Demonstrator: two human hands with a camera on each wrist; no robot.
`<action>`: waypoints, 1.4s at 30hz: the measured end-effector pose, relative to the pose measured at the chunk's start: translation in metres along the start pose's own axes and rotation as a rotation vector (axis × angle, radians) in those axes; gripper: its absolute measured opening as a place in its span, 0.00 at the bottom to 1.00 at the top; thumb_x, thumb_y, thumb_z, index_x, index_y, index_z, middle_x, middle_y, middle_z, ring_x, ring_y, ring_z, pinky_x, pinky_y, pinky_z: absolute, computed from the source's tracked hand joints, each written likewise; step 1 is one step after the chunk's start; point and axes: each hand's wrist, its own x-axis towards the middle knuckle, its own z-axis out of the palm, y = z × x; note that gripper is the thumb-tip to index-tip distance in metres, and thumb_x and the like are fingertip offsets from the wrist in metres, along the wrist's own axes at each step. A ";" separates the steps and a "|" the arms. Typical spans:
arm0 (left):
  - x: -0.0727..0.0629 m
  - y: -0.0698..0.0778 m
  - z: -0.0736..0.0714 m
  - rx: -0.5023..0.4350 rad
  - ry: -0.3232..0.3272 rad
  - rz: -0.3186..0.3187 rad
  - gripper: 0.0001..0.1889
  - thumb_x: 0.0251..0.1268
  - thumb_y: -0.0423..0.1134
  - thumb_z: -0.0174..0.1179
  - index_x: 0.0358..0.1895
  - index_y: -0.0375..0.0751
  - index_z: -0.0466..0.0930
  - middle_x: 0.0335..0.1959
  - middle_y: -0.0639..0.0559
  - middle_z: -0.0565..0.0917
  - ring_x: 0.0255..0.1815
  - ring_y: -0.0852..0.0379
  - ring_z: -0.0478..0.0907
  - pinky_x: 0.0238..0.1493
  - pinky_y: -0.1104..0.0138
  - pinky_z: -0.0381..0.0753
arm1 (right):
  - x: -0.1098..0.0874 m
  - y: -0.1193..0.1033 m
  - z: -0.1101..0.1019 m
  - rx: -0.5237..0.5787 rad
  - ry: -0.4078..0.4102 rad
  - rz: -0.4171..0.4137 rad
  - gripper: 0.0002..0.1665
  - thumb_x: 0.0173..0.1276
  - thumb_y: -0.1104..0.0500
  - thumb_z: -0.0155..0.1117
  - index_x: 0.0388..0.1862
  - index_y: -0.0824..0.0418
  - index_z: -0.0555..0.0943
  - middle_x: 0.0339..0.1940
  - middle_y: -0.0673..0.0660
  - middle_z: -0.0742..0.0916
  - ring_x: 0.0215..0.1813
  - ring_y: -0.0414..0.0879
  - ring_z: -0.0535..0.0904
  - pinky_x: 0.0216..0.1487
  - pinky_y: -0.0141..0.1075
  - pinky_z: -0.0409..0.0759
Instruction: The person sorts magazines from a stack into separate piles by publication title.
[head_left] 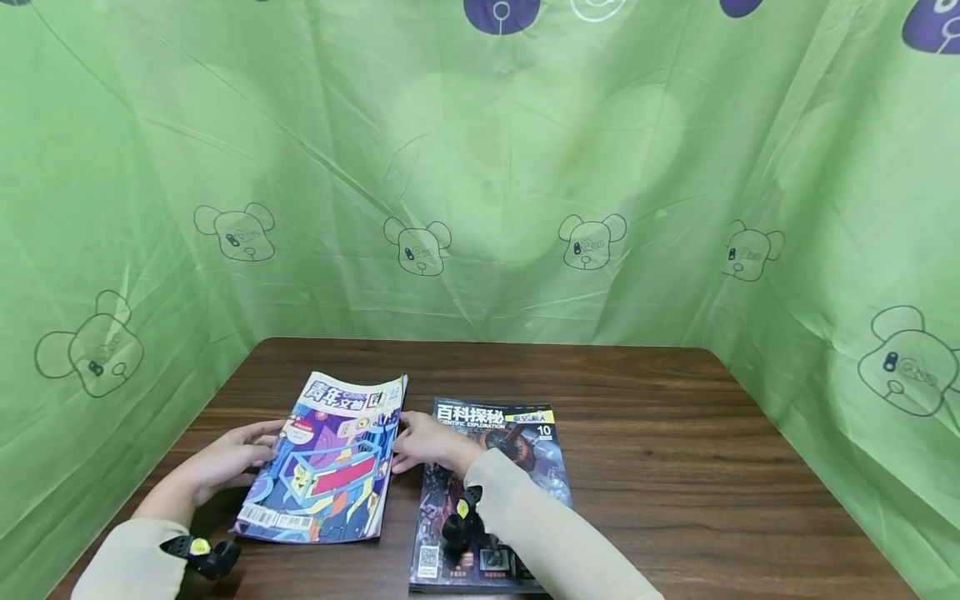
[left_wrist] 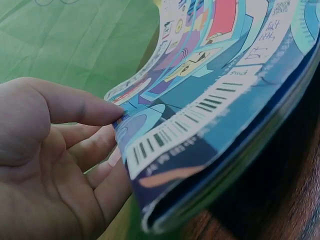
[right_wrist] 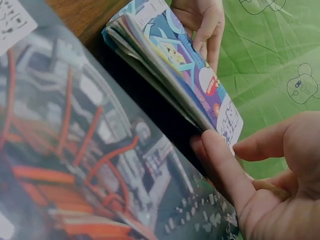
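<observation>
A colourful purple and blue magazine (head_left: 322,467) is held between both hands on the left part of the table, its pages slightly curved. The left hand (head_left: 225,458) grips its left edge, thumb on the cover and fingers underneath, as the left wrist view shows. At the opposite edge, the right hand (head_left: 431,442) pinches the magazine near its upper right; the right wrist view has those fingers (right_wrist: 227,167) against the page edges. A dark magazine (head_left: 442,517) with a "10" on its cover lies to the right, partly hidden by the right forearm.
The brown wooden table (head_left: 675,467) extends to the right of the dark magazine. A green curtain (head_left: 495,167) with bear drawings encloses the back and both sides. Small black devices (head_left: 206,558) are strapped at both wrists over pale sleeves.
</observation>
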 end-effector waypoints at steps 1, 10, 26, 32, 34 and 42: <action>0.000 -0.001 0.000 0.002 -0.003 -0.004 0.34 0.76 0.33 0.48 0.76 0.23 0.44 0.60 0.29 0.75 0.48 0.48 0.80 0.49 0.50 0.83 | 0.000 -0.001 0.000 -0.011 0.001 0.004 0.39 0.70 0.75 0.54 0.77 0.76 0.53 0.39 0.64 0.83 0.37 0.56 0.87 0.38 0.39 0.87; -0.002 -0.006 0.001 0.036 0.028 -0.041 0.33 0.75 0.32 0.52 0.74 0.20 0.50 0.60 0.27 0.74 0.49 0.47 0.81 0.50 0.50 0.83 | -0.005 -0.006 -0.001 -0.015 -0.004 0.021 0.35 0.69 0.74 0.54 0.73 0.82 0.57 0.44 0.70 0.84 0.44 0.63 0.86 0.44 0.42 0.87; -0.003 -0.004 0.003 0.176 0.052 -0.039 0.31 0.73 0.32 0.55 0.71 0.16 0.56 0.60 0.23 0.73 0.53 0.44 0.79 0.51 0.50 0.83 | -0.010 -0.009 -0.005 -0.042 -0.011 0.036 0.29 0.72 0.72 0.53 0.69 0.83 0.63 0.53 0.74 0.83 0.46 0.64 0.86 0.44 0.42 0.87; -0.005 0.000 0.002 0.186 0.062 0.000 0.33 0.73 0.34 0.57 0.71 0.18 0.56 0.64 0.20 0.68 0.62 0.32 0.73 0.55 0.49 0.81 | -0.016 -0.013 -0.007 -0.082 -0.032 0.028 0.27 0.73 0.69 0.54 0.68 0.80 0.67 0.60 0.74 0.79 0.48 0.65 0.85 0.45 0.44 0.86; -0.006 0.001 0.000 0.185 0.066 0.013 0.34 0.73 0.35 0.58 0.72 0.19 0.55 0.65 0.19 0.67 0.63 0.31 0.71 0.55 0.49 0.81 | -0.018 -0.014 -0.008 -0.093 -0.042 0.023 0.27 0.74 0.69 0.54 0.68 0.79 0.68 0.60 0.74 0.79 0.48 0.66 0.85 0.45 0.44 0.86; -0.007 0.005 0.004 0.093 0.042 0.082 0.34 0.74 0.35 0.56 0.74 0.20 0.53 0.66 0.20 0.67 0.61 0.35 0.75 0.56 0.52 0.81 | -0.024 -0.017 -0.012 -0.126 -0.047 -0.007 0.25 0.74 0.67 0.56 0.67 0.77 0.70 0.53 0.71 0.83 0.45 0.63 0.86 0.43 0.43 0.87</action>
